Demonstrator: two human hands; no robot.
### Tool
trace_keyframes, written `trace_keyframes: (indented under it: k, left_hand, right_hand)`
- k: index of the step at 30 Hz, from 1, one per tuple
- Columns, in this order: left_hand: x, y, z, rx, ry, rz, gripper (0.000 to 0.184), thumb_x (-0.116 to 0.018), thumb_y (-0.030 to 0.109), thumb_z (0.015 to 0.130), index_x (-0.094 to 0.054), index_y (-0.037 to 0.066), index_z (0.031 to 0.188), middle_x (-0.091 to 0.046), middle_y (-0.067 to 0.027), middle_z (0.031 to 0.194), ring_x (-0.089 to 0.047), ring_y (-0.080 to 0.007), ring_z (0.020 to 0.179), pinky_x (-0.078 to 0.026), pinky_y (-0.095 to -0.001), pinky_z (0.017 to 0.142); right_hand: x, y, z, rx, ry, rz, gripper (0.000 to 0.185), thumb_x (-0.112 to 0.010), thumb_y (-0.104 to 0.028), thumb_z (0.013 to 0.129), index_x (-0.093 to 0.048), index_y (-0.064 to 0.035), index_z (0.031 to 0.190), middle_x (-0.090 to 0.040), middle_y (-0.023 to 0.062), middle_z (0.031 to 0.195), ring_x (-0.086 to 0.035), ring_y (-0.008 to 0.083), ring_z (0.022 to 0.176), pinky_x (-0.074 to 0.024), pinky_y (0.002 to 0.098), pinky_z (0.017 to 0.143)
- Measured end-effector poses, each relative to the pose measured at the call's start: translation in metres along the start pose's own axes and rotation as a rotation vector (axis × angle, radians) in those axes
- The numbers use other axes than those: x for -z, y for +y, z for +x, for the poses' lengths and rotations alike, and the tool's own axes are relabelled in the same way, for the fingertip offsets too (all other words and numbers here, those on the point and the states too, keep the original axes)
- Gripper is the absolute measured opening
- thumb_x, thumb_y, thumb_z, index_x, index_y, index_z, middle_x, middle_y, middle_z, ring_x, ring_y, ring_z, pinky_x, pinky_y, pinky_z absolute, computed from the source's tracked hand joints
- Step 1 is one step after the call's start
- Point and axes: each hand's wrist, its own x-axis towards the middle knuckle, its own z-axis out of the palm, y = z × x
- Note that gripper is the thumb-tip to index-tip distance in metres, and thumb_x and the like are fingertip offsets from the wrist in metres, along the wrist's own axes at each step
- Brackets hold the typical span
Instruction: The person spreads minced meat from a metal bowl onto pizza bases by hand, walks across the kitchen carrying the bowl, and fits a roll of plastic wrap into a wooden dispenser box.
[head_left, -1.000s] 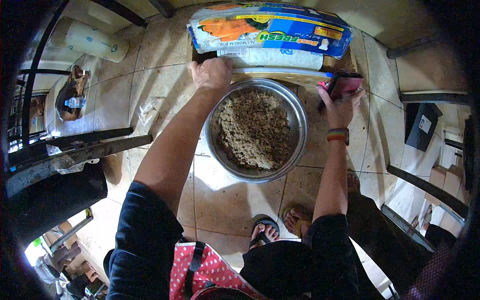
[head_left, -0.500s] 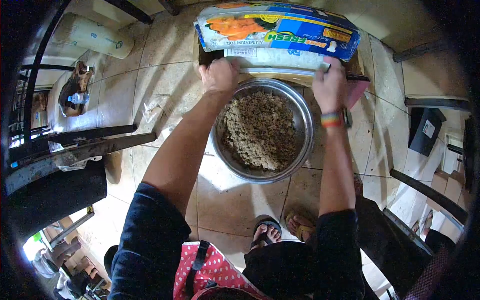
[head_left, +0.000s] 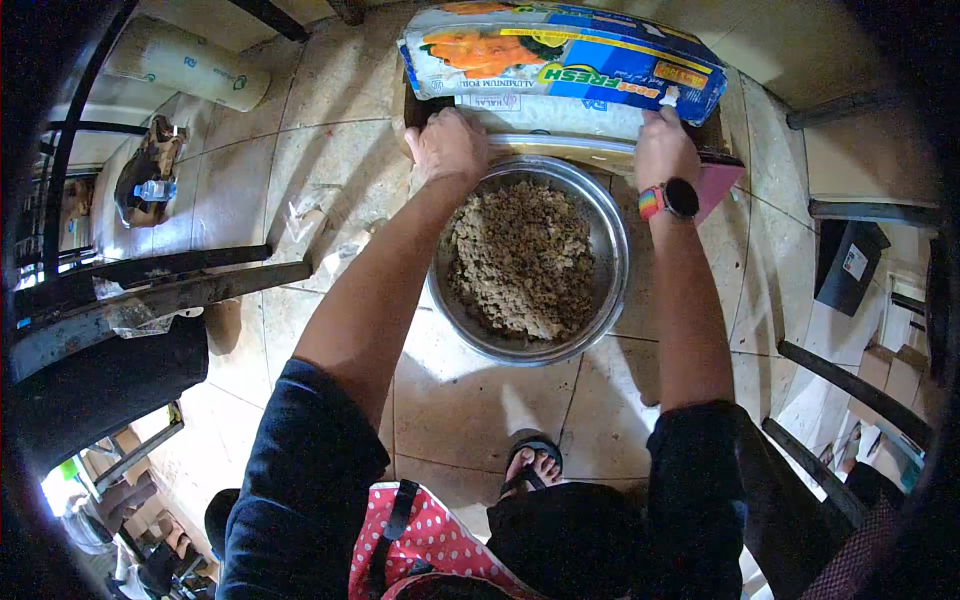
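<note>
And here are both hands at the printed wrap roll [head_left: 570,115], which lies in its long holder [head_left: 580,153] between the metal bowl [head_left: 622,270] and the foil box [head_left: 620,62]! The left hand [head_left: 450,147] bends over the left end; whether it clamps or merely rests, nobody can tell. Over at the right end, the right hand [head_left: 667,155] is drawn in narrow, its fingertips hidden, so any pinch is unconfirmed. A pink flat object [head_left: 718,190] sits just beside it. The wrap looks thin, limp and likely clingy, the roll itself firmer and weightier; both ends seem the best places to hold.
</note>
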Motion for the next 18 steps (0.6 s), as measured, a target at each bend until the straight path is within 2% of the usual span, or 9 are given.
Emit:
trace_keyframes:
  k: [2,4,5,7,9,11,15,17,18]
  left_hand:
    - [0.0,0.001,0.004,0.053,-0.001,0.012,0.029,-0.043,0.025,0.077,-0.054,0.001,0.089,-0.057,-0.0133,0.089,-0.054,-0.0206,0.089,-0.026,-0.0372,0.086]
    - [0.0,0.0,0.006,0.047,-0.005,0.015,0.027,-0.043,0.023,0.076,-0.054,0.002,0.088,-0.057,-0.013,0.089,-0.054,-0.0206,0.089,-0.026,-0.0368,0.086]
    - [0.001,0.001,0.006,0.041,-0.01,0.02,0.025,-0.043,0.021,0.076,-0.054,0.002,0.088,-0.058,-0.0128,0.088,-0.054,-0.0205,0.089,-0.026,-0.0365,0.086]
    - [0.001,0.003,0.006,0.041,-0.007,0.032,0.024,-0.043,0.019,0.075,-0.054,0.002,0.088,-0.058,-0.0128,0.089,-0.054,-0.0206,0.088,-0.026,-0.0361,0.086]
    - [0.006,0.002,0.004,0.045,-0.002,0.053,0.024,-0.043,0.018,0.074,-0.054,0.002,0.089,-0.058,-0.0129,0.089,-0.054,-0.0207,0.088,-0.026,-0.0358,0.085]
    - [0.01,0.002,0.002,0.024,-0.069,0.039,0.026,-0.043,0.021,0.076,-0.054,0.002,0.09,-0.058,-0.0132,0.091,-0.054,-0.022,0.089,-0.026,-0.0358,0.086]
    - [0.01,0.002,0.002,0.026,-0.065,0.034,0.031,-0.043,0.027,0.078,-0.053,0.001,0.091,-0.058,-0.0139,0.091,-0.054,-0.024,0.089,-0.026,-0.0358,0.086]
    - [0.004,0.001,0.006,0.086,-0.044,-0.053,0.038,-0.043,0.033,0.079,-0.052,-0.001,0.093,-0.057,-0.0153,0.091,-0.053,-0.0251,0.09,-0.026,-0.0352,0.086]
    - [-0.001,-0.001,0.007,0.062,0.065,-0.021,0.041,-0.044,0.035,0.078,-0.046,-0.003,0.095,-0.058,-0.0164,0.086,-0.056,-0.0262,0.085,-0.026,-0.0361,0.086]
  right_hand:
    - [0.006,-0.002,0.002,0.045,-0.073,-0.083,0.013,-0.046,-0.009,0.074,-0.056,-0.0073,0.082,-0.054,0.0102,0.091,-0.056,0.0291,0.077,-0.047,0.0378,0.063]
    - [0.011,0.001,0.003,0.281,-0.059,-0.176,0.013,-0.044,-0.009,0.075,-0.056,-0.0045,0.078,-0.054,0.0108,0.083,-0.058,0.0266,0.071,-0.0492,0.0341,0.058]
    - [0.011,0.003,0.005,0.284,-0.058,-0.178,0.013,-0.044,-0.009,0.075,-0.056,-0.0045,0.078,-0.054,0.0108,0.083,-0.058,0.0266,0.071,-0.0492,0.0341,0.058]
    - [0.009,0.008,0.008,0.428,-0.136,-0.235,0.012,-0.046,-0.006,0.072,-0.054,-0.005,0.081,-0.053,0.0099,0.084,-0.058,0.0253,0.074,-0.0493,0.0327,0.061]
    - [0.012,0.006,0.012,0.445,-0.163,-0.242,0.012,-0.047,-0.005,0.071,-0.053,-0.0052,0.082,-0.053,0.0095,0.085,-0.058,0.0248,0.076,-0.0491,0.032,0.062]
    - [0.013,0.005,0.013,0.464,-0.19,-0.252,0.014,-0.048,-0.004,0.07,-0.053,-0.0055,0.083,-0.052,0.0091,0.087,-0.058,0.0243,0.077,-0.0489,0.0314,0.063]
    - [0.011,0.007,0.011,0.443,-0.186,-0.211,0.014,-0.048,-0.004,0.07,-0.051,-0.0051,0.084,-0.052,0.0098,0.087,-0.057,0.0242,0.079,-0.0482,0.0325,0.065]
    - [0.008,0.008,0.01,0.404,-0.171,-0.154,0.014,-0.048,-0.005,0.07,-0.051,-0.0051,0.084,-0.051,0.0099,0.087,-0.057,0.0245,0.079,-0.048,0.0334,0.065]
    - [0.006,0.01,0.01,0.408,-0.167,-0.108,0.014,-0.048,-0.006,0.071,-0.051,-0.0053,0.084,-0.051,0.0101,0.087,-0.057,0.0252,0.078,-0.0476,0.0342,0.065]
